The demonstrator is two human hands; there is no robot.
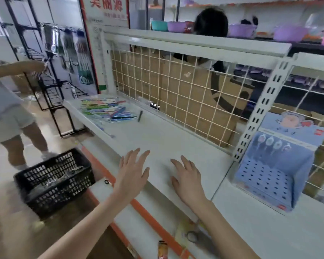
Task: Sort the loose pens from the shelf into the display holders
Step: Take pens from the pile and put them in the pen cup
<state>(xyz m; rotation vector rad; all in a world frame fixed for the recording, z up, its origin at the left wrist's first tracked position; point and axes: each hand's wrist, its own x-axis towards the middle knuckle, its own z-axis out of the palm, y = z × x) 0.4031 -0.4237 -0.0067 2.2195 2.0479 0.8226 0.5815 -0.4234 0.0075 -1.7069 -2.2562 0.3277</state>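
1. Left hand (133,172) and right hand (188,176) hover flat over the white shelf (157,135), fingers spread, holding nothing
2. Loose pens (108,109) lie far ahead of the left hand
3. Blue display holder (269,176) stands right of the right hand

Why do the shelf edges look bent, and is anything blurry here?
Head view: the wide-angle lens bows the white shelf and wire grid; left hand and right hand are fairly sharp; the pile of pens and blue display holder look soft; lighting is even.
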